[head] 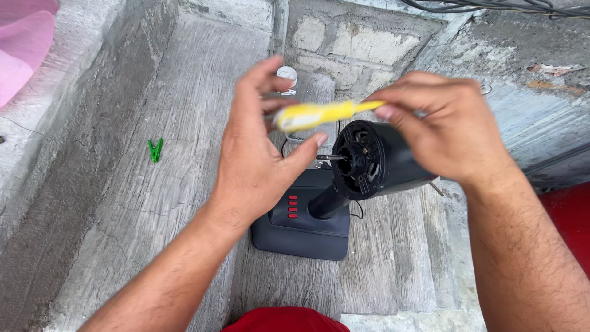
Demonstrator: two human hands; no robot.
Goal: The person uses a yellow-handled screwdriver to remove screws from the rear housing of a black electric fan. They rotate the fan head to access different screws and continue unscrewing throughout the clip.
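Grey concrete carries a green clothes peg [155,150] far to the left. Next, the left hand [261,157] is seen with fingers spread, its tips on one end of a blurred yellow tool [322,113] — the other end is pinched in the right hand [445,126]. Below stands a black fan base [301,224] with its bare motor head [369,160]. The tool seems readied above the shaft; lining it up is judged next

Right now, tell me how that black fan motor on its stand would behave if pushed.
The fan is probably top-heavy: its bulky motor housing sits on a thin neck. The wide flat base likely resists tipping. It probably slides rather than rolls on the rough concrete.
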